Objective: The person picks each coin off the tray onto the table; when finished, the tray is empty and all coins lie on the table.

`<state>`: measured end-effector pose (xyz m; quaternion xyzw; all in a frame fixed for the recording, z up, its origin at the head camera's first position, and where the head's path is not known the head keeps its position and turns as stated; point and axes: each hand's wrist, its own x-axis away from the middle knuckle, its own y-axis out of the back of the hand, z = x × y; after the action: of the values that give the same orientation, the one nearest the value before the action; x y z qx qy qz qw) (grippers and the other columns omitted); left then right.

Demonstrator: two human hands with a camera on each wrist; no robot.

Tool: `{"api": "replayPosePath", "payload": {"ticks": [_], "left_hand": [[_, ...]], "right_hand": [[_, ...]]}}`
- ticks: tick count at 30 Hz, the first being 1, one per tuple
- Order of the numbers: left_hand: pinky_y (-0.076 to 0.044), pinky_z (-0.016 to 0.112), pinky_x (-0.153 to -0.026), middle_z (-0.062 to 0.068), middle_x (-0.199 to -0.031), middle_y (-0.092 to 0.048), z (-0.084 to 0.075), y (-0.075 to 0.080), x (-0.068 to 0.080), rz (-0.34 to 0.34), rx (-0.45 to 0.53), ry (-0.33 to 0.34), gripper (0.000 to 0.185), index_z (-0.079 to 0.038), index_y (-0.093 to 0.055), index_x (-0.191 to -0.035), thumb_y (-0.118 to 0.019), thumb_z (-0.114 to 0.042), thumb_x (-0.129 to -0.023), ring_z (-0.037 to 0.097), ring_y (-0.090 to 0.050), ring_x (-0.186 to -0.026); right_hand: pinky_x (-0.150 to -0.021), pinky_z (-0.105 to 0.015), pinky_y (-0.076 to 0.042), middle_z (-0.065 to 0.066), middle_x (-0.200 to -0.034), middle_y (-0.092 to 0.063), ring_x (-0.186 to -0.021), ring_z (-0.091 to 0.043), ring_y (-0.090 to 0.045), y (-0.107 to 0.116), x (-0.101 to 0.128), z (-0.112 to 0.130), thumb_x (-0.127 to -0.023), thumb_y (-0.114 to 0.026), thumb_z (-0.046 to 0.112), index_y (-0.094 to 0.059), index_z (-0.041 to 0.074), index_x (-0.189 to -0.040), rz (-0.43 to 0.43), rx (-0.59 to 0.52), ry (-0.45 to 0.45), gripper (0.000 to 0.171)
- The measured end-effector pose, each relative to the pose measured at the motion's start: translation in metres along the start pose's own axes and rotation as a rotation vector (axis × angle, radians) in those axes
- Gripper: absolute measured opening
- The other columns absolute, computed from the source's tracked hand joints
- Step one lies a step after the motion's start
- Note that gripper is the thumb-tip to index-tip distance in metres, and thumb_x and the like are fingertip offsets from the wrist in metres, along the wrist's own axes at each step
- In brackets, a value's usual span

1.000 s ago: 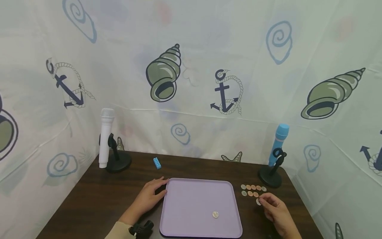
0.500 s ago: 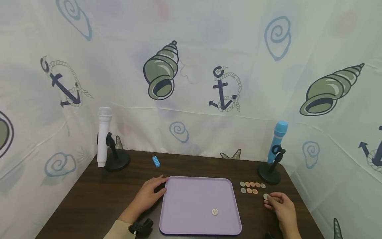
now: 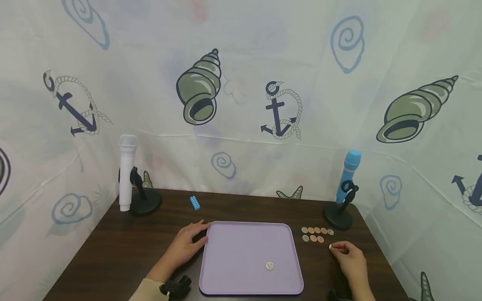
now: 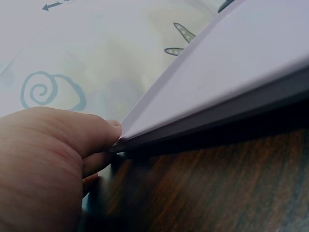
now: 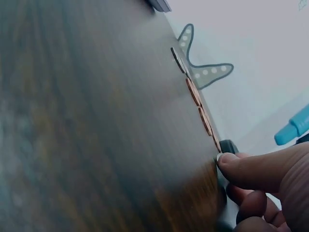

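Just 1 coin (image 3: 331,247) at right hand's (image 3: 350,261) fingertips (image 5: 227,162).

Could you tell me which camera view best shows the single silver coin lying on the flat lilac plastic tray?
The head view: the single silver coin lies whole near the front of the flat lilac plastic tray. The left wrist view shows only the tray's corner and underside, no coin. The right wrist view shows other coins on the table, not this one.

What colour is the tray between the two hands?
The tray is pale lilac, plain and without pattern; the head view shows it best.
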<state>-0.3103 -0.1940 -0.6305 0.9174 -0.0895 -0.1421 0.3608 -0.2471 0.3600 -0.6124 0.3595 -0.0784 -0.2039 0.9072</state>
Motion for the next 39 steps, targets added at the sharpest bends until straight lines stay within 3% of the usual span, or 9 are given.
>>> {"api": "replayPosePath", "payload": {"ticks": [9, 16, 20, 24, 34, 39], "left_hand": [[-0.024, 0.078, -0.128, 0.014, -0.166, -0.054, -0.0014, 0.0003, 0.0017, 0.017, 0.015, 0.042, 0.051, -0.023, -0.064, -0.154, -0.074, -0.033, -0.105, 0.054, -0.039, -0.158], [-0.025, 0.079, -0.126, 0.016, -0.165, -0.055, -0.0024, 0.0024, 0.0028, 0.022, 0.001, 0.033, 0.05, -0.022, -0.065, -0.154, -0.074, -0.03, -0.106, 0.055, -0.041, -0.157], [-0.024, 0.08, -0.126, 0.016, -0.167, -0.053, -0.0055, 0.0047, 0.0011, 0.018, 0.003, 0.034, 0.05, -0.023, -0.064, -0.155, -0.073, -0.032, -0.106, 0.057, -0.038, -0.157], [-0.022, 0.079, -0.128, 0.015, -0.168, -0.051, -0.0067, 0.0039, 0.0009, 0.033, 0.006, 0.041, 0.051, -0.023, -0.062, -0.156, -0.072, -0.033, -0.107, 0.056, -0.037, -0.159], [-0.024, 0.08, -0.126, 0.015, -0.168, -0.051, -0.0052, 0.0012, 0.0012, 0.031, 0.002, 0.055, 0.051, -0.024, -0.063, -0.155, -0.073, -0.033, -0.106, 0.056, -0.037, -0.159], [-0.025, 0.081, -0.125, 0.015, -0.168, -0.051, -0.0061, 0.0024, 0.001, 0.034, -0.003, 0.056, 0.051, -0.024, -0.064, -0.155, -0.072, -0.033, -0.106, 0.056, -0.038, -0.158]], "right_hand": [[-0.07, -0.032, -0.046, -0.004, -0.093, -0.078, -0.081, -0.015, -0.064, -0.0006, -0.0004, -0.0003, -0.099, -0.08, 0.028, -0.082, 0.007, -0.109, 0.005, 0.052, 0.027, 0.023], [-0.073, -0.033, -0.047, -0.006, -0.104, -0.076, -0.09, -0.018, -0.064, -0.0071, -0.0027, -0.0053, -0.104, -0.073, 0.021, -0.081, 0.014, -0.125, 0.066, 0.089, 0.073, 0.024], [-0.076, -0.037, -0.045, -0.007, -0.1, -0.071, -0.091, -0.022, -0.061, -0.0058, -0.0056, -0.0021, -0.102, -0.071, 0.016, -0.079, 0.012, -0.131, 0.064, 0.119, 0.14, 0.03], [-0.076, -0.038, -0.044, -0.008, -0.099, -0.067, -0.089, -0.024, -0.058, -0.0031, -0.005, -0.0001, -0.101, -0.07, 0.014, -0.077, 0.012, -0.134, 0.081, 0.135, 0.151, 0.034], [-0.079, -0.034, -0.042, -0.009, -0.111, -0.069, -0.097, -0.023, -0.059, -0.0004, -0.0035, 0.0011, -0.107, -0.066, 0.021, -0.073, 0.011, -0.139, 0.118, 0.03, 0.036, 0.034], [-0.063, -0.03, -0.048, -0.005, -0.1, -0.065, -0.078, -0.017, -0.059, -0.0021, -0.0027, -0.0026, -0.109, -0.062, 0.019, -0.061, 0.006, -0.147, 0.105, -0.137, -0.035, 0.04]]}}
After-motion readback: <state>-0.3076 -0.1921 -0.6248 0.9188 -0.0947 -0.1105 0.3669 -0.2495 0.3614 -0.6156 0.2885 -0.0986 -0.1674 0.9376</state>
